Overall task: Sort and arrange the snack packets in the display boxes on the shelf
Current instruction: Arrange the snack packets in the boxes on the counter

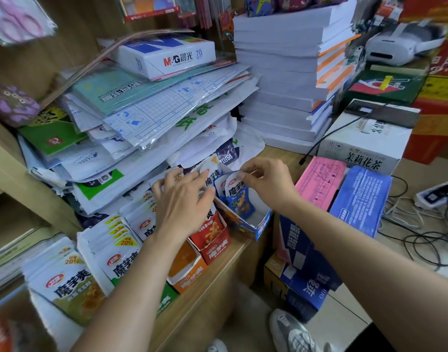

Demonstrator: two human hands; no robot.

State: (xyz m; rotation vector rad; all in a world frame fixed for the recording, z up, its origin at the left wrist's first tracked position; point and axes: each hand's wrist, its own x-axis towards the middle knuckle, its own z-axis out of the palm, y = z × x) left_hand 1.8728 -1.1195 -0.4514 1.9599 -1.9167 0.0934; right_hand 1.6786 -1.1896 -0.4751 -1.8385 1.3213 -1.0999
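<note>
Here, at a cluttered shop shelf, the person's right hand [267,185] pinched the white top of a blue snack packet [240,201] standing in the blue display box [262,226] — thumb and fingertips closed narrowly on it. The left hand [183,199] lay spread over the red packets [212,222] in the red display box [215,246] just beside; whether it gripped one could not be told. White packets [70,280] filled boxes further left — below stacked paper [281,80].

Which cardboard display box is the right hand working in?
The blue cardboard display box, rightmost in the row: the right hand pinches a blue-and-white snack packet standing in it. The left hand grips packets in the red cardboard box.
</note>
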